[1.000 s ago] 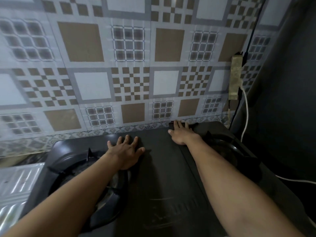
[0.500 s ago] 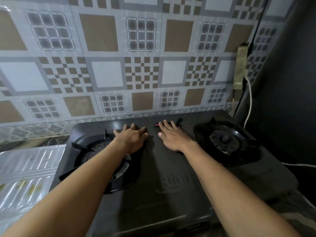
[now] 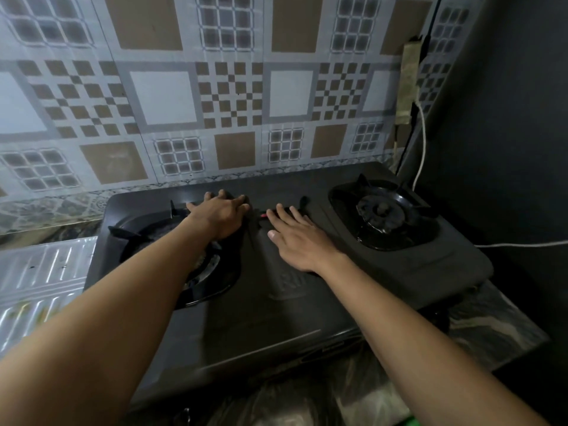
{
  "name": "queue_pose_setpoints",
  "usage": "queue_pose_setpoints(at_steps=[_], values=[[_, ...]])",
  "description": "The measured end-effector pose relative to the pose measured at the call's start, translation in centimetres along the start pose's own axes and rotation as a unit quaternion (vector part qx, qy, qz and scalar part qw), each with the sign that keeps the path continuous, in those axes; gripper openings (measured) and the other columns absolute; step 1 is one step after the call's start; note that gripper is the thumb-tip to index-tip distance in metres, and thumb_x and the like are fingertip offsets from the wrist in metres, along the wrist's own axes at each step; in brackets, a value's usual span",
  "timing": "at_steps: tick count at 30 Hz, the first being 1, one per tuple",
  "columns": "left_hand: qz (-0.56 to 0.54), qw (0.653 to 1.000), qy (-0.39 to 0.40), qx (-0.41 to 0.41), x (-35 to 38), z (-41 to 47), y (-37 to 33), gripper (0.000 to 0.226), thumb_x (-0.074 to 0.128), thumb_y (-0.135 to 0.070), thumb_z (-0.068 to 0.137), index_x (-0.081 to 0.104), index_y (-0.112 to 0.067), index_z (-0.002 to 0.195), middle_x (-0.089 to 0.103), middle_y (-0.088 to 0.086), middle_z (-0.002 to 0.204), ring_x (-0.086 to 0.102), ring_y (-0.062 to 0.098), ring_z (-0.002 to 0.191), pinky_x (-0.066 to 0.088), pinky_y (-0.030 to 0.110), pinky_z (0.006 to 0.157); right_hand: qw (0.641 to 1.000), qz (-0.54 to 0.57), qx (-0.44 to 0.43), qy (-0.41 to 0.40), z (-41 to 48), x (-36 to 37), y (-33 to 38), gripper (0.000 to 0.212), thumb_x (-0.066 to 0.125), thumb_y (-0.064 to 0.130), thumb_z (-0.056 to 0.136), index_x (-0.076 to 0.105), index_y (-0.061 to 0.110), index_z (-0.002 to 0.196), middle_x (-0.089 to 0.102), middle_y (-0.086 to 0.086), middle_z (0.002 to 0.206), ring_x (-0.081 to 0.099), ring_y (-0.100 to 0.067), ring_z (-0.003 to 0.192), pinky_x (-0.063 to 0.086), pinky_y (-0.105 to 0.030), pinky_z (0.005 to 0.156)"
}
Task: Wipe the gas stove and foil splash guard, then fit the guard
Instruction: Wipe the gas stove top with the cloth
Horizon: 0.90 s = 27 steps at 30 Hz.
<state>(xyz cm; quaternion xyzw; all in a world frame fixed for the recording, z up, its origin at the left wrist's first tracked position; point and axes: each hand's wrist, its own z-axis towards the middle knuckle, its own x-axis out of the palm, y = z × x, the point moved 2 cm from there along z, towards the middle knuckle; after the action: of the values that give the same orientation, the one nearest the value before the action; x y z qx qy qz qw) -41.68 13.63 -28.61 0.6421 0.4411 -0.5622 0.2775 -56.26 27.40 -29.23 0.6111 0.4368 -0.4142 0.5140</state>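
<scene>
Gas stove (image 3: pixel 276 327) against the tiled wall (image 3: pixel 166 99) | left hand (image 3: pixel 221 216) palm-down mid-top, fingers loose, grasping nothing, by the left burner (image 3: pixel 212 281) | right hand (image 3: pixel 298 238) flat just beside it, fingers straight, nothing held | foil splash guard (image 3: pixel 40 278) lies flat, left of stove

the gas stove (image 3: pixel 276 318) is matt dark grey with glossy black burners (image 3: pixel 381 213). the wall (image 3: pixel 163 96) is pale grey, patterned with plain brown squares, white squares, brown checkerboards and dark grids, over an ornamented border (image 3: pixel 153 187). the foil splash guard (image 3: pixel 46 272) is ribbed silver, the cable (image 3: pixel 423 142) white, the countertop (image 3: pixel 491 327) dark with pale marbling
</scene>
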Motion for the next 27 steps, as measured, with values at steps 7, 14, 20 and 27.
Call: queue_pose_setpoints(at_steps=[7,14,20,27], values=[[0.007,0.999,-0.032,0.037,0.4,-0.7,0.3,0.06,0.021,-0.062,0.101,0.027,-0.037,0.155,0.026,0.006,0.162,0.02,0.038,0.148,0.017,0.075,0.11,0.997,0.025,0.07,-0.005,-2.1,-0.8,-2.7,0.057,0.021,0.042,0.106,0.005,0.025,0.158,-0.005,0.003,0.166,-0.005,-0.02,0.152,0.003,-0.041,0.122],[-0.008,0.999,-0.024,0.047,0.2,-1.0,0.6,0.053,0.021,-0.063,0.1,0.038,-0.045,0.147,0.033,0.005,0.157,0.025,0.038,0.146,0.018,0.075,0.109,0.998,-0.001,0.061,-0.011,-3.9,0.7,1.6,0.057,0.022,0.039,0.106,0.006,0.022,0.158,-0.002,0.0,0.166,-0.004,-0.025,0.152,0.005,-0.046,0.122],[-0.009,0.999,-0.018,0.044,0.3,-0.9,0.6,0.054,0.022,-0.063,0.1,0.038,-0.045,0.148,0.032,0.004,0.159,0.021,0.039,0.148,0.013,0.076,0.11,1.0,0.001,-0.005,-0.01,-6.7,1.5,2.1,0.055,0.025,0.04,0.106,0.01,0.028,0.158,0.001,0.005,0.166,-0.002,-0.017,0.152,0.006,-0.042,0.123],[-0.018,0.999,-0.014,0.05,0.3,-0.9,0.8,0.057,0.02,-0.066,0.099,0.039,-0.044,0.148,0.03,0.006,0.16,0.019,0.041,0.148,0.011,0.077,0.11,0.985,0.023,0.167,-0.028,-8.2,0.3,-2.4,0.056,0.024,0.039,0.106,0.008,0.024,0.158,-0.002,0.001,0.166,-0.003,-0.023,0.152,0.006,-0.044,0.122]])
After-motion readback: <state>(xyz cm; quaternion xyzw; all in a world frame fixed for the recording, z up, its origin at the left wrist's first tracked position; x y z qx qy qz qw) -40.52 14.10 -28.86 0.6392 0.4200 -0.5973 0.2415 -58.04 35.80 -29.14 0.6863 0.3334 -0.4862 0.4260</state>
